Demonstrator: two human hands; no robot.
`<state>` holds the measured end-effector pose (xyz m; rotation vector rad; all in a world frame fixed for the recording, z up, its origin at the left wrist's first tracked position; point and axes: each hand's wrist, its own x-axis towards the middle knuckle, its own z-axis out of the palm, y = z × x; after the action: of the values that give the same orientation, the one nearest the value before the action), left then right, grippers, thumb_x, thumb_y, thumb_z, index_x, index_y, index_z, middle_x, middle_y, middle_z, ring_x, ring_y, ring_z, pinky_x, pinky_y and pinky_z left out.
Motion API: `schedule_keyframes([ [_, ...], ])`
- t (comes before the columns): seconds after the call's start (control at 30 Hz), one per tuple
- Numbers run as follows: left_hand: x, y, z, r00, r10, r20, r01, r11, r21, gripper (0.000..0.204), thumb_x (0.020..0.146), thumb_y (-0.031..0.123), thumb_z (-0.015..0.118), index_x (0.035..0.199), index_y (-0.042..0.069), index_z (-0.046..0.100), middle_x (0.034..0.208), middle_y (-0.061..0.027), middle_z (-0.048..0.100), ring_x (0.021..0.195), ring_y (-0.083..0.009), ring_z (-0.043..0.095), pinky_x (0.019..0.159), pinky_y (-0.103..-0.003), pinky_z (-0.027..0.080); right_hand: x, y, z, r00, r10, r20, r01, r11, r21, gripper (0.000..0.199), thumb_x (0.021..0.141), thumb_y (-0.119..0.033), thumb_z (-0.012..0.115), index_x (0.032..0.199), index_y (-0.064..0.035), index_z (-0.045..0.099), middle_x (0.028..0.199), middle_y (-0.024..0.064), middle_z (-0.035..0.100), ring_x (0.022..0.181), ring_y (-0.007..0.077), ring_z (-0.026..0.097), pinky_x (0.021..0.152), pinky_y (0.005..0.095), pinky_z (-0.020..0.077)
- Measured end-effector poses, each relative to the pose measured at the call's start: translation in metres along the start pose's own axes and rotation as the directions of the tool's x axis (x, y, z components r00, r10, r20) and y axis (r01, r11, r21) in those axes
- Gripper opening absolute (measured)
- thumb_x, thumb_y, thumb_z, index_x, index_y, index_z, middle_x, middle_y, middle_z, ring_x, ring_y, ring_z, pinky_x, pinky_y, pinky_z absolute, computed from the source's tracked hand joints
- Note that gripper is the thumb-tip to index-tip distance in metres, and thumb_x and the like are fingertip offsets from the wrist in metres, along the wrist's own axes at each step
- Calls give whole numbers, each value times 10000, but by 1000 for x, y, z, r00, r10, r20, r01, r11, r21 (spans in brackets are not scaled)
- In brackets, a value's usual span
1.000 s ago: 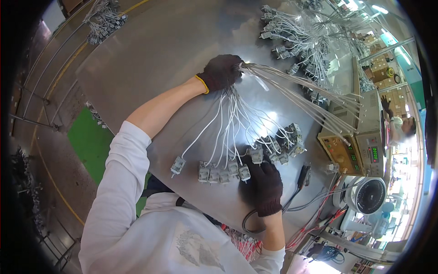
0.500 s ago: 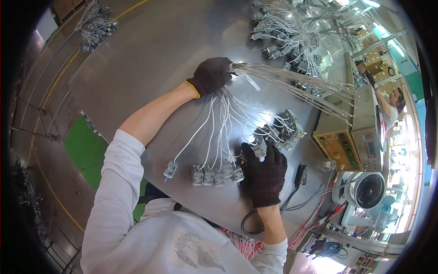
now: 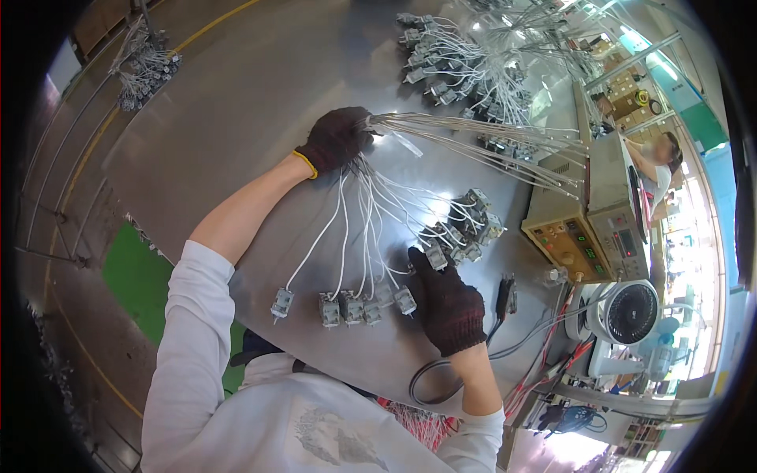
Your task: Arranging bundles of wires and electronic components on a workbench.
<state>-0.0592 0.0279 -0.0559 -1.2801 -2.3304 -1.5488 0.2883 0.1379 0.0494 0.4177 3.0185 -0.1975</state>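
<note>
Left hand point(image 3: 339, 140) clamped on wires point(image 3: 449, 126). Right hand point(image 3: 449, 306) at a plug point(image 3: 435, 257); can't tell if clamped. Plug row point(image 3: 351, 306) laid out; right cluster point(image 3: 490, 227) isn't.

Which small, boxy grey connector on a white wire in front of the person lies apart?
The leftmost small, boxy grey connector on the shiny metal table: a gap separates it from the others, which sit in close groups.
</note>
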Motion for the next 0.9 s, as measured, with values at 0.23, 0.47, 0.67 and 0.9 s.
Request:
schedule_keyframes([
  [0.23, -1, 13, -6, 1000, -2, 24, 1, 1000, 13, 124, 887, 31, 615, 978, 64, 691, 863, -137, 683, 808, -316, 684, 757, -442, 535, 0, 13, -8, 988, -154, -8, 143, 895, 422, 407, 1027, -202, 602, 1421, -112, 654, 851, 202, 746, 664, 342, 731, 614, 438, 581],
  [0.47, 1, 10, -7, 991, 119, -54, -116, 991, 68, 92, 895, 163, 603, 875, 100, 667, 861, -153, 698, 845, -398, 675, 755, -490, 530, -21, -26, -28, 984, -43, -174, 9, 981, -196, 290, 951, -345, 771, 1144, -131, 752, 673, 15, 687, 560, 251, 686, 535, 378, 529],
  [0.67, 1, 4, -5, 989, 143, -29, -142, 989, 37, 157, 847, 34, 602, 973, 65, 691, 860, -153, 680, 802, -369, 659, 751, -459, 534, -2, -18, -39, 840, -94, -535, 19, 989, -144, 460, 822, -357, 884, 1181, -112, 734, 927, 80, 743, 786, 307, 718, 677, 447, 572],
  [0.9, 0, 6, -5, 997, 82, -17, -82, 997, 0, 159, 855, 28, 601, 978, 62, 696, 858, -144, 674, 798, -350, 655, 751, -444, 539, 26, -10, -27, 916, -183, -357, 176, 983, -52, 392, 914, -220, 772, 1282, -112, 690, 1205, 143, 719, 1024, 385, 692, 862, 479, 585],
])
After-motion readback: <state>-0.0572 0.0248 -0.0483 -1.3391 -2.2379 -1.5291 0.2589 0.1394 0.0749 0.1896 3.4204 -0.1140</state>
